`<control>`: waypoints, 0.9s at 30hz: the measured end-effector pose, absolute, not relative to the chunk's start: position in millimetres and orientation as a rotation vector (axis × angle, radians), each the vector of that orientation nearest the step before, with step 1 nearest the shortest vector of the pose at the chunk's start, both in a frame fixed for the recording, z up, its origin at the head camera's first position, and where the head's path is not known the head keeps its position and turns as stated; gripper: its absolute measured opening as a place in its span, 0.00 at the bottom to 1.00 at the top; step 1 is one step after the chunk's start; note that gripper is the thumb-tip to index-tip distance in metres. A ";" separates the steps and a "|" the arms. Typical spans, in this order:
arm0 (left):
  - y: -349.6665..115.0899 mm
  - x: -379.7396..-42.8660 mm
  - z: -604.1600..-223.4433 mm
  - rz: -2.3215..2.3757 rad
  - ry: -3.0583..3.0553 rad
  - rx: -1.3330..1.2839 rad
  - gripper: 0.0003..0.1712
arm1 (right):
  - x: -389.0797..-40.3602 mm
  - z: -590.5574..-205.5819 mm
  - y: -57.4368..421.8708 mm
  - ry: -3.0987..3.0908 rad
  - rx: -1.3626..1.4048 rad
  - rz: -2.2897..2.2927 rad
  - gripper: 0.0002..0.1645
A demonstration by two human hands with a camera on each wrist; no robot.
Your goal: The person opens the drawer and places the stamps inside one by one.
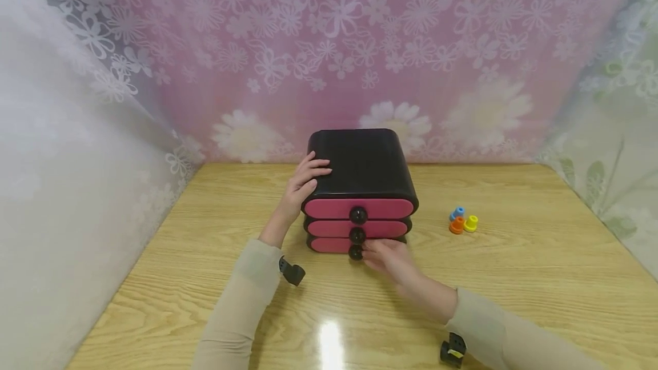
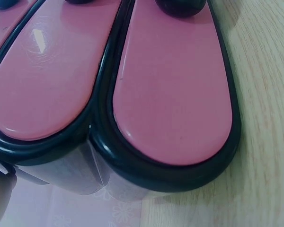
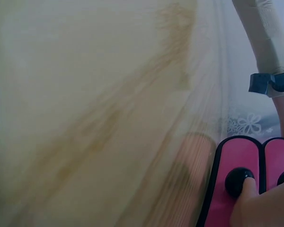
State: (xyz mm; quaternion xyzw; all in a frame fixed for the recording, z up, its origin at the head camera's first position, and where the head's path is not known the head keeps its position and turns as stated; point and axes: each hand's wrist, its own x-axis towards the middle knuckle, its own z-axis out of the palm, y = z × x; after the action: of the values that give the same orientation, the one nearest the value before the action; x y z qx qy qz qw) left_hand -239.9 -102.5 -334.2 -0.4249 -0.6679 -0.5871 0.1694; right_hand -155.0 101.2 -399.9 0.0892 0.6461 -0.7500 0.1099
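Note:
A small black cabinet [image 1: 360,161] with three pink-fronted drawers stands on the table. My left hand [image 1: 302,183] rests on its upper left edge, fingers lying straight over the top. At the lowest drawer [image 1: 331,245], my right hand [image 1: 393,261] pinches the round black knob [image 1: 356,252]. The right wrist view shows the thumb against that knob [image 3: 237,182]. Seen from the left wrist, the bottom drawer front [image 2: 175,90] looks level with its black frame. The middle drawer [image 1: 329,228] and top drawer [image 1: 329,208] also look closed.
To the right of the cabinet, a blue peg [image 1: 459,212], an orange peg [image 1: 456,225] and a yellow peg [image 1: 471,223] stand close together on the wooden table [image 1: 514,278]. Behind the table hangs a pink flowered curtain [image 1: 339,61]; pale cloth [image 1: 77,176] borders the left side.

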 end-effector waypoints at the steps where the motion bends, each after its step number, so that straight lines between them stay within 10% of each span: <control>1: -102.3 -239.7 -334.4 -1.667 -1.897 -1.209 0.18 | -154.3 -401.4 104.1 1.923 0.239 -2.171 0.19; 27: -106.5 -261.4 -358.1 -1.679 -1.900 -1.209 0.20 | -166.9 -419.8 93.2 1.866 0.243 -2.024 0.21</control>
State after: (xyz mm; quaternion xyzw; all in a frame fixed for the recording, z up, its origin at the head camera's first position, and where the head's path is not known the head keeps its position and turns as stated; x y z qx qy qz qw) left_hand -261.4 -106.5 -358.1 -0.4243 -0.6671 -0.5895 0.1656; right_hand -166.9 93.2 -419.8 0.0862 0.6632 -0.7193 0.1881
